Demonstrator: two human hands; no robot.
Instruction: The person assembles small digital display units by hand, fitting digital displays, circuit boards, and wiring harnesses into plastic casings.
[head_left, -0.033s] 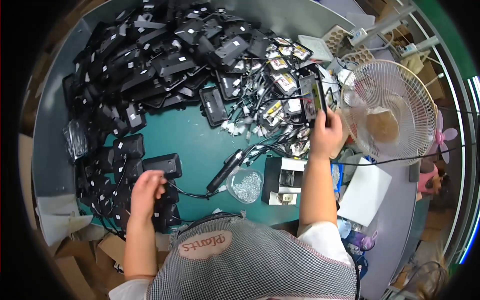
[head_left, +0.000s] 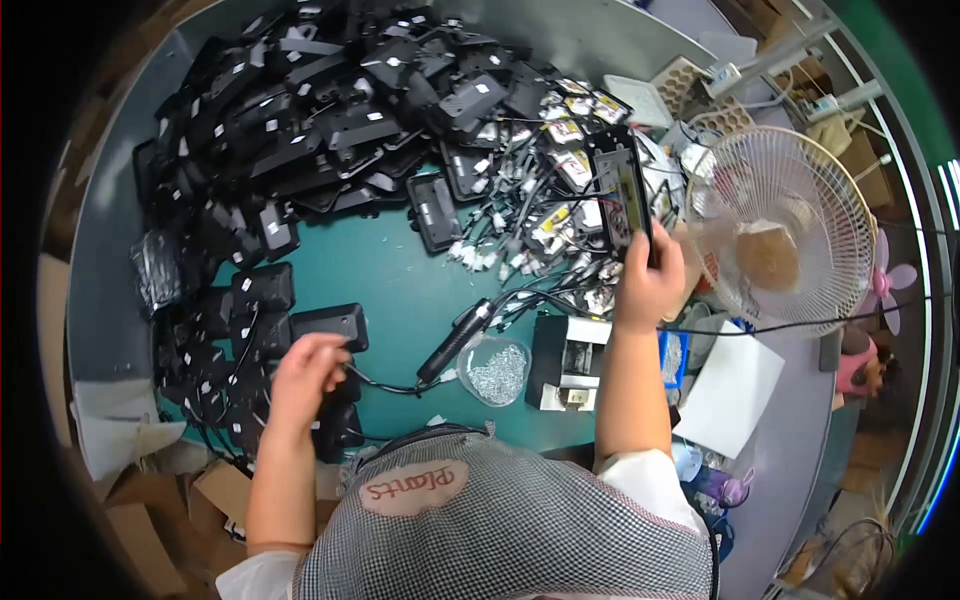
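Observation:
My right hand point(head_left: 650, 280) grips an open black plastic case point(head_left: 618, 190) by its near end, tilted above a heap of wired parts. A circuit board and thin wires, one of them red, show inside the case. At the left, my left hand point(head_left: 312, 372) has its fingers curled in, over several black cases point(head_left: 263, 288) with cables; whether it holds something small is hidden. Just beyond its fingertips lie a black case point(head_left: 330, 326) and a black cable point(head_left: 385, 386). A black electric screwdriver point(head_left: 452, 342) lies on the green mat, beside a clear dish of small screws point(head_left: 495, 371).
A large pile of black cases point(head_left: 330, 120) fills the back left. Wired boards with white plugs point(head_left: 560, 170) lie right of it. A black and white box-shaped device point(head_left: 568, 362) stands near the right forearm. A caged fan point(head_left: 780, 230) stands at the right, its cord crossing that forearm.
My left hand has moved slightly up and right, its fingers still curled. My right hand and its case have dipped slightly. The whole view has shifted a little.

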